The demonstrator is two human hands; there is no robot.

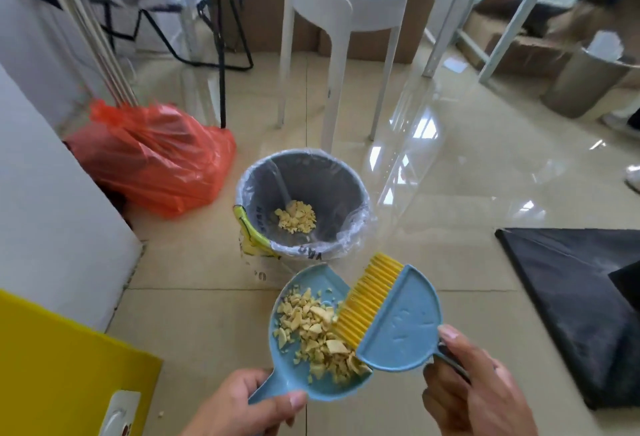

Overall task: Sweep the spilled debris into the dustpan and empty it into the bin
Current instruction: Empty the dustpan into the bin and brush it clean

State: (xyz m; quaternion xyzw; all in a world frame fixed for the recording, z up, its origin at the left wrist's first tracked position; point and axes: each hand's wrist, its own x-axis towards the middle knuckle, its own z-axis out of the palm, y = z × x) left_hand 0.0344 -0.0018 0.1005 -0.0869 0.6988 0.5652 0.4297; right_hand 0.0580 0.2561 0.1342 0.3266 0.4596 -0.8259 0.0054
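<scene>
Left hand (249, 401) gripping dustpan (294, 380) handle, right hand (481, 390) gripping brush (398, 318), bin (349, 189) rim just beyond

My left hand (256, 401) covers the dustpan (308, 278) handle, and my right hand (481, 390) hides most of the brush (405, 318) handle (only a dark bit shows). The far bin (585, 85) is blurred.

— Is your way to the bin (332, 186) open?
— Yes. Bare floor (214, 314) lies on its near side, and its mouth is uncovered.
— What crowds it?
— The stool (333, 99) stands just beyond it, with a red bag (156, 162) at its left. A black mat (571, 297) lies well right.
</scene>
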